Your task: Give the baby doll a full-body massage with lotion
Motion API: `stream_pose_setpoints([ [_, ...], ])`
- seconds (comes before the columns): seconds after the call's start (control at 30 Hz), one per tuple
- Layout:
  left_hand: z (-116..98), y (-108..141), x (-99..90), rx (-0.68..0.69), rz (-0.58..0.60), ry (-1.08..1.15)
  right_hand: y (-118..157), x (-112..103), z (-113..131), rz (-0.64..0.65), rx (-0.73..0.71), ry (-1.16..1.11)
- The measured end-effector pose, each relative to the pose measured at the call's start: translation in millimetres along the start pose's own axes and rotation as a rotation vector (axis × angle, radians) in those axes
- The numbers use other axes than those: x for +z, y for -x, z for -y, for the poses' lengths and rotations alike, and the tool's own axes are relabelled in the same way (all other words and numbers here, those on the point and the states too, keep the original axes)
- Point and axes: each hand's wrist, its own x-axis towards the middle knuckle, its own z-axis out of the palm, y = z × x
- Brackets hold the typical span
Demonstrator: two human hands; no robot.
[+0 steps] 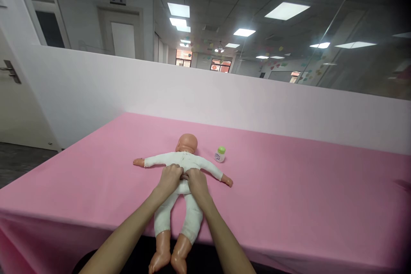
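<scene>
A baby doll [192, 216] with a white cloth body lies on the pink-covered table, its head away from me and its arms spread wide. The doll's bare feet reach past the near table edge. My left hand [171, 176] rests on the doll's torso, fingers curled. Close beside it, my right hand [196, 180] is curled on the torso too, the two nearly touching at the middle. What the fingertips hold, if anything, is too small to make out. Right of the doll's head stands a small jar [220, 155] with a green lid.
The pink cloth [289, 188] covers the table and hangs over its near edge. Behind the table runs a low white wall [257, 102] with glass above it. A door [19, 107] with a handle is at the far left.
</scene>
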Motion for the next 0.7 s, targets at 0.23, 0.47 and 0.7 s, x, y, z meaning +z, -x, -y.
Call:
stream_pose_setpoints([
  [0.23,3,40,-10.7,0.098,-0.072,0.071,40,-29,-4,0.012,-0.150,-0.120],
  [0.47,-12,42,4.1,0.055,0.004,-0.008,52,10,-8,-0.029,-0.130,0.064],
  [0.7,-2,31,-7.5,0.076,0.013,0.073,32,-9,-11,0.073,-0.123,-0.003],
])
